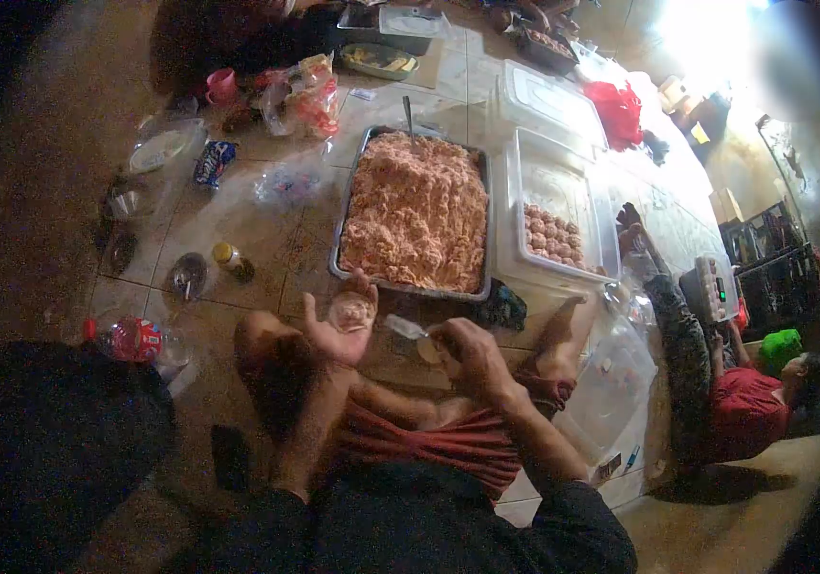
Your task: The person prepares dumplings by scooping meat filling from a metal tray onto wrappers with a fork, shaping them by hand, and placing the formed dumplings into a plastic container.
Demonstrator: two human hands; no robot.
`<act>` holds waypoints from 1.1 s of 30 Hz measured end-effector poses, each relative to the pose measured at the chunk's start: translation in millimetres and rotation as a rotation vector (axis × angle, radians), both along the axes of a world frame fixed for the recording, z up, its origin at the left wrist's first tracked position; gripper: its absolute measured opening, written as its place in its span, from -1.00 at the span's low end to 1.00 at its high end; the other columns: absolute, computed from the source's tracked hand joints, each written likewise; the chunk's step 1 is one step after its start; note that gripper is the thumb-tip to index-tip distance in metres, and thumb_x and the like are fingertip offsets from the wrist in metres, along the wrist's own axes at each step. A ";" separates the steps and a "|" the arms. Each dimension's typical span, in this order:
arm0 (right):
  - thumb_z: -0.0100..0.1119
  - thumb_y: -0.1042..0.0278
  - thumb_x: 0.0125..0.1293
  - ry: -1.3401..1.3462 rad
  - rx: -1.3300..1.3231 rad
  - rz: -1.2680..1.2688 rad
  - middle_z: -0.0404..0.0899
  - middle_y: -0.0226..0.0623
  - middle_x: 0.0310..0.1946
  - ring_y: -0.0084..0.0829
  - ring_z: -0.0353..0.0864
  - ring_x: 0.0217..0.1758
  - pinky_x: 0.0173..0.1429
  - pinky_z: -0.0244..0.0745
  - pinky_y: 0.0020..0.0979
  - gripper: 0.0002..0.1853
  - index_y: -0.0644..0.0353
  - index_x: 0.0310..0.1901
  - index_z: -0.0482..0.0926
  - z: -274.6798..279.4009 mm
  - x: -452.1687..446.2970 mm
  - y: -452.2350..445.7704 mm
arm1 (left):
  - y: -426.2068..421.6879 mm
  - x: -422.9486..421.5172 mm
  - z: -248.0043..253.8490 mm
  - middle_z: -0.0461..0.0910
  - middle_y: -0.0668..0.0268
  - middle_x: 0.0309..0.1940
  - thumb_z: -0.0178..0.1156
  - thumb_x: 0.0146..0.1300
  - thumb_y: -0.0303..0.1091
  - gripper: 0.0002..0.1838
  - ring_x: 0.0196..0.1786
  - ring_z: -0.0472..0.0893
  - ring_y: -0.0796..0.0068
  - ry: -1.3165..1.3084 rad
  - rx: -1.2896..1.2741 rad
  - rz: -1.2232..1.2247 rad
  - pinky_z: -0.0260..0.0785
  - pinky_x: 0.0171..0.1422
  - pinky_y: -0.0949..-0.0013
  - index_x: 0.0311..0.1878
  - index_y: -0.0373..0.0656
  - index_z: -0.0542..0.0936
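Palm up, my left hand [341, 330] cups a pale, flattened piece of meat mixture [352, 313], with the thumb held out to the side. My right hand [477, 359] is closed around a small spoon-like utensil [404, 327], its pale end pointing toward the left palm. Just beyond both hands lies a large metal tray [336, 239] heaped with pinkish ground meat mixture [415, 210]. A spoon handle [408, 113] sticks up from the far end of the heap. To the right, a clear plastic box [544, 172] contains rows of meatballs [551, 237].
At left are a capped jar [228, 255], a glass [188, 277], a bottle with a red cap [132, 340] and a blue packet [215, 164]. A red bag [612, 112] lies beyond the boxes. At right, a person in red [744, 407] sits near a scale holding a tray [713, 292].
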State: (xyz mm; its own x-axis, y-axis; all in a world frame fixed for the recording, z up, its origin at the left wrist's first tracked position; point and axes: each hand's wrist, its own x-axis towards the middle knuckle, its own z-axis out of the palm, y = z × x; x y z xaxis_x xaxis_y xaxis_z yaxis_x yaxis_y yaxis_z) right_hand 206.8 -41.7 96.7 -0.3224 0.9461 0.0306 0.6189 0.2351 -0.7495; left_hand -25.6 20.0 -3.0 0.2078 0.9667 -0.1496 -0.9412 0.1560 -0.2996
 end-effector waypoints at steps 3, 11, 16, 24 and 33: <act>0.25 0.49 0.19 -0.186 0.231 -0.210 0.58 0.00 -0.15 0.11 0.59 -0.02 0.18 0.44 -0.01 -0.73 0.23 -0.06 0.55 9.2 10.6 17.2 | 1.2 -12.1 -0.5 0.56 -0.12 0.21 -0.01 0.45 0.33 -0.16 0.24 0.57 -0.11 0.131 -0.002 -0.114 0.38 0.41 -0.16 0.23 -0.46 0.45; 0.10 0.48 0.29 -0.711 0.598 -0.268 0.55 -0.20 -0.24 -0.16 0.55 -0.08 0.04 0.21 -0.16 -0.87 0.11 -0.14 0.55 -54.4 28.0 73.5 | -23.4 8.6 -21.5 0.58 -0.19 0.14 -0.02 0.40 0.42 -0.12 0.16 0.63 -0.11 0.474 -0.119 -0.573 0.57 0.18 -0.15 0.24 -0.37 0.40; 0.24 0.39 0.12 -0.310 0.499 -0.166 0.57 -0.19 -0.13 -0.10 0.57 0.05 0.07 0.31 -0.07 -0.68 0.09 -0.03 0.60 -42.5 47.8 56.4 | -23.9 -7.0 -58.7 0.56 -0.25 0.18 -0.07 0.42 0.41 -0.16 0.28 0.55 -0.22 0.314 0.014 -0.663 0.33 0.45 -0.25 0.14 -0.36 0.54; 0.30 0.48 0.33 -0.001 0.075 -0.205 0.71 -0.07 -0.21 -0.14 0.73 -0.14 0.01 0.60 -0.28 -0.86 0.27 -0.11 0.66 10.6 50.4 53.7 | -14.8 12.5 -1.0 0.45 -0.28 0.30 -0.20 0.40 0.51 0.02 0.34 0.51 -0.21 0.286 0.093 -0.746 0.40 0.41 -0.18 0.34 -0.44 0.37; 0.20 0.43 0.31 -0.055 0.190 0.287 0.64 -0.06 0.08 -0.07 0.70 0.04 0.11 0.61 -0.26 -0.63 0.21 0.15 0.59 -18.1 45.7 64.0 | -4.0 13.1 10.1 0.29 -0.31 0.43 -0.27 0.32 0.61 0.22 0.45 0.40 -0.23 0.104 0.251 -0.809 0.32 0.50 -0.14 0.47 -0.56 0.17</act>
